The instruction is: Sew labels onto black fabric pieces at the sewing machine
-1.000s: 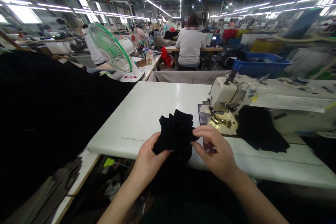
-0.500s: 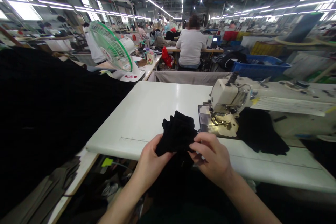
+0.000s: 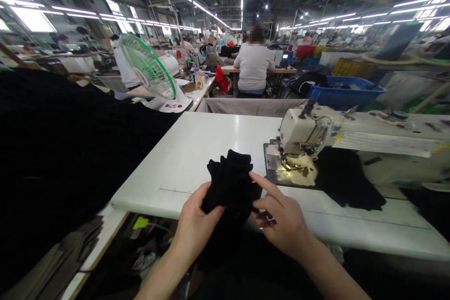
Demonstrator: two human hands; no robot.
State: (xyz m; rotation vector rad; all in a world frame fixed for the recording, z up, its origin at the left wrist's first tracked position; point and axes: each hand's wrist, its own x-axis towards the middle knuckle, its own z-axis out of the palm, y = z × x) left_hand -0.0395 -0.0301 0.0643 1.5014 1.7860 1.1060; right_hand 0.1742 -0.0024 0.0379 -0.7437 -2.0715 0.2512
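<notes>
A bunch of black fabric pieces (image 3: 230, 180), layered with ragged, stepped edges, is held over the front edge of the white sewing table (image 3: 207, 136). My left hand (image 3: 198, 215) grips its left side, thumb on top and fingers underneath. At the right side, my right hand (image 3: 281, 213) pinches the fabric's edge, while its index finger reaches out along the upper layers. Dark cloth hangs below the bunch, hard to tell from my dark clothing. Right of my hands stands a sewing machine (image 3: 305, 136), with another black fabric piece (image 3: 346, 178) lying beside its needle plate.
A large heap of black cloth (image 3: 70, 164) rises at the left. Behind the table are a green-rimmed fan (image 3: 149, 68), a blue crate (image 3: 346, 91) and a seated person in a grey top (image 3: 253, 68). Grey folded cloth (image 3: 59, 262) lies at lower left.
Both hands and the fabric have shifted slightly left. My right index finger has straightened and moved up along the fabric's right edge. The view has tilted a little.
</notes>
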